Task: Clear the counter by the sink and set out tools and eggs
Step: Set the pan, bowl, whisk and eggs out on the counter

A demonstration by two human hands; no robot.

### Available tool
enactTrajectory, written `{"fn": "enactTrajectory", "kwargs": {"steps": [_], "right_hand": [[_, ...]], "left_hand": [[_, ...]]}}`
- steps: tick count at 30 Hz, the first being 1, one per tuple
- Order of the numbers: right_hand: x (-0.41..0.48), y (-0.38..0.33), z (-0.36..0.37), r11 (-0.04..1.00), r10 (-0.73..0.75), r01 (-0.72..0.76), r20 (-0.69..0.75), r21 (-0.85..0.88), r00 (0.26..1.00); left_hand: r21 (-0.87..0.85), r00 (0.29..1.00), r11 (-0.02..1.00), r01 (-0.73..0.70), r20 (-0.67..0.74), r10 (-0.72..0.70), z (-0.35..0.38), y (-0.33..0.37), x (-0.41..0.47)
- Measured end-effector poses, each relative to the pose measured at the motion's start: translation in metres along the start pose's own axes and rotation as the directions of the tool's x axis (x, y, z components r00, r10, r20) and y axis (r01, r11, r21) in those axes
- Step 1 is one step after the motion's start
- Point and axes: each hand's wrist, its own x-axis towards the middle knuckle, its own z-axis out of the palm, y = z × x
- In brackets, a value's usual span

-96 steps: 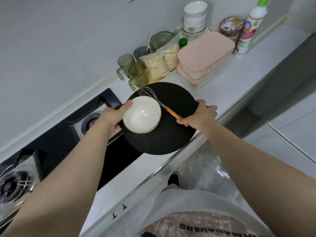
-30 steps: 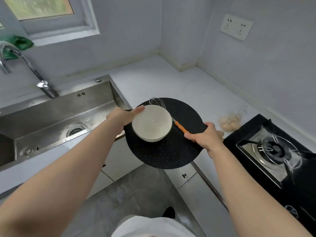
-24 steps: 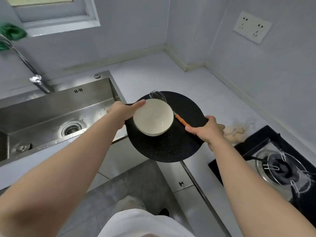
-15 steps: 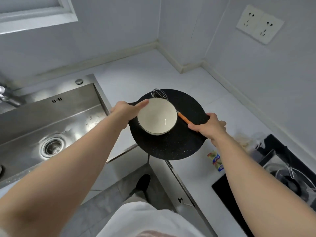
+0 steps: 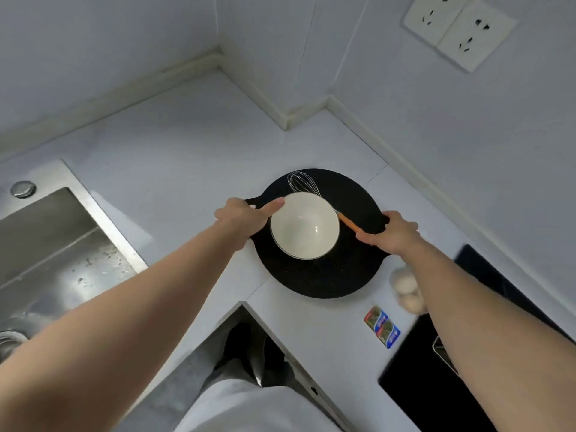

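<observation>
board point(image 5: 321, 275) | gripped at opposite rims; left hand point(image 5: 243, 219) thumb laid against bowl point(image 5: 304, 226); right hand point(image 5: 392, 235) thumb pinning whisk point(image 5: 304, 182) handle | located at worktop point(image 5: 187, 151) front inner corner; whisk axis angled toward right hand

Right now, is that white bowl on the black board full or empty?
Empty: the bowl sits upright on the round black board, and its bare white inside shows.
</observation>
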Motion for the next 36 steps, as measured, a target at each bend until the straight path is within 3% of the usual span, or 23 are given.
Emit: {"fn": "enactTrajectory", "kwargs": {"steps": [6, 15, 23, 36], "right_hand": [[0.055, 0.017, -0.03, 0.998, 0.022, -0.02, 0.03, -0.064, 0.999], [0.1, 0.05, -0.057, 0.999, 0.039, -0.039, 0.026, -0.001, 0.999], [0.121, 0.067, -0.054, 0.995, 0.007, -0.008, 0.003, 0.097, 1.0], [0.131, 0.078, -0.049, 0.998, 0.026, -0.025, -0.008, 0.055, 1.0]], "left_hand": [[-0.064, 0.999, 0.998, 0.027, 0.044, -0.024, 0.047, 0.023, 0.025], [-0.129, 0.997, 0.992, 0.011, 0.072, -0.001, 0.102, 0.043, 0.034], [-0.114, 1.0, 0.993, 0.011, 0.011, -0.009, 0.121, 0.052, 0.044], [-0.107, 0.993, 0.989, -0.102, -0.068, 0.095, 0.124, 0.079, 0.057]]}}
